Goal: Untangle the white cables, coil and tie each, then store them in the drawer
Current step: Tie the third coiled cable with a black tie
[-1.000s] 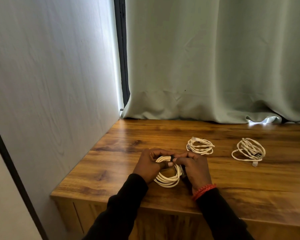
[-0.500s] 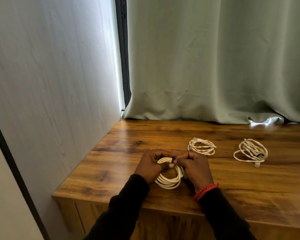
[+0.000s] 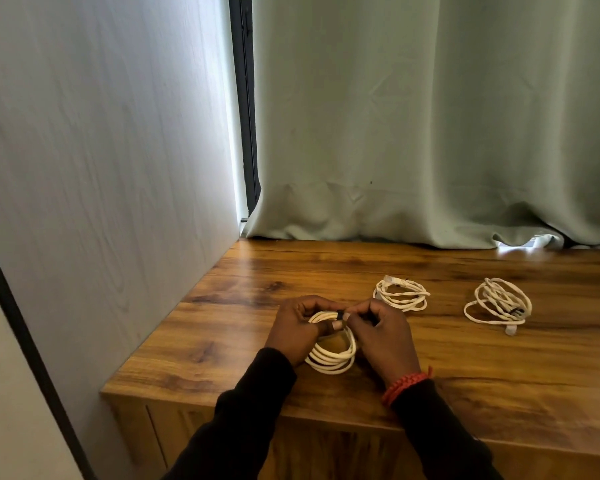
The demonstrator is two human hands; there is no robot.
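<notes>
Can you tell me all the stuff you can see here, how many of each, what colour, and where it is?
cable coil being tied: 1, white, near front of the table, held between both hands
black tie: 1, black, round the top of the held coil
loose cable coils: 2, white, lying on the table to the right, the middle coil and the far right coil
table: 1, brown wood, across the lower half
curtain: 1, pale green, hanging behind the table
wall panel: 1, pale grey, on the left
bracelet: 1, red, on the right wrist
sleeves: 2, black, on both arms
left hand: 1, holds the coil
right hand: 1, pinches the tie
</notes>
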